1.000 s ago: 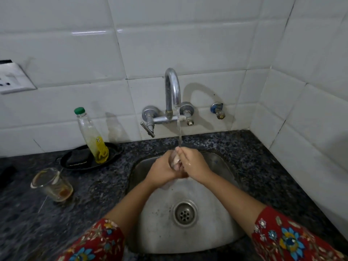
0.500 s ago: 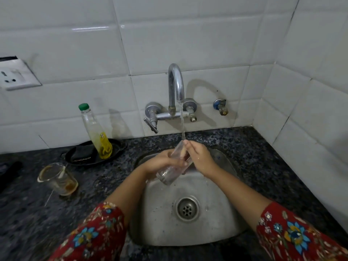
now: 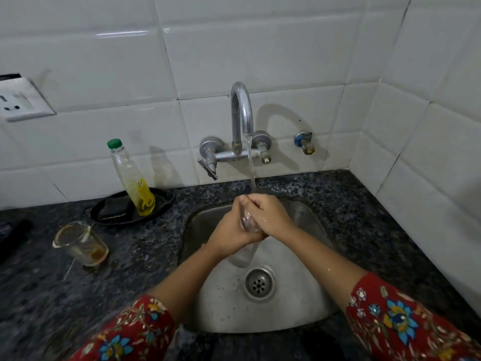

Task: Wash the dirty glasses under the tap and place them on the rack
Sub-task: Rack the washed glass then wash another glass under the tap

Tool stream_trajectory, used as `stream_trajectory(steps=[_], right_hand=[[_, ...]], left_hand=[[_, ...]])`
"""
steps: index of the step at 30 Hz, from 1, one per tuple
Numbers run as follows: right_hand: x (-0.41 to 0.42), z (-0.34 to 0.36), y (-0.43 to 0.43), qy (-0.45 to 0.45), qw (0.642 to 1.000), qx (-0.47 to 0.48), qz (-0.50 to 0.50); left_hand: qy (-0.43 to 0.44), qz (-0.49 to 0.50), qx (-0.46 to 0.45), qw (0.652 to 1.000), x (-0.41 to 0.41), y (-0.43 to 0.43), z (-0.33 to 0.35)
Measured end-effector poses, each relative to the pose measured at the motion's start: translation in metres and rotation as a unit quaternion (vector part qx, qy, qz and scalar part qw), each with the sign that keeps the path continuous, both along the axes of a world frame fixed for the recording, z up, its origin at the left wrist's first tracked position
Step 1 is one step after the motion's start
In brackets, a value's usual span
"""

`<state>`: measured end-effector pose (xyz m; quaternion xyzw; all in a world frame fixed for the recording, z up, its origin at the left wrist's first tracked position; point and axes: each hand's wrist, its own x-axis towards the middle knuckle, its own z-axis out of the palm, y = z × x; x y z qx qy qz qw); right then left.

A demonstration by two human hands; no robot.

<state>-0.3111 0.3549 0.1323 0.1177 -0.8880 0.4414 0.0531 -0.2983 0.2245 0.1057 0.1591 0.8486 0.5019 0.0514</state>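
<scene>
A clear glass (image 3: 247,222) is clasped between both hands over the steel sink (image 3: 307,290), right under the running stream from the chrome tap (image 3: 242,113). My left hand (image 3: 231,227) wraps its left side and my right hand (image 3: 270,217) covers its right side, so only a strip of glass shows between them. Water pours off below the hands. A second, dirty glass (image 3: 82,243) with brown residue stands on the dark granite counter (image 3: 130,269) to the left. No rack is in view.
A bottle of yellow liquid with a green cap (image 3: 132,178) stands in a black dish (image 3: 109,212) holding a dark scrubber, behind the dirty glass. A wall socket (image 3: 18,100) is at far left. White tiled walls close the back and right side.
The glass was tilted with its base showing low on the left half a second ago; now both hands have closed around it under the stream, hiding most of it.
</scene>
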Motion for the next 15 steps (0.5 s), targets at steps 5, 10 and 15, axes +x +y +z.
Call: stream_trajectory(steps=[5,10,15], right_hand=[[0.016,-0.018,0.012,-0.018,0.960,-0.278,-0.029],[0.021,-0.032,0.021,-0.130,0.938,-0.303,-0.108],[0.040,-0.031,0.027,-0.318,0.930,-0.180,-0.039]], left_hand=[[0.003,0.025,0.065,0.998,0.007,-0.006,-0.025],[-0.178,0.120,0.238,0.947,-0.003,0.000,-0.040],[-0.469,0.148,0.426,0.759,0.001,0.018,-0.041]])
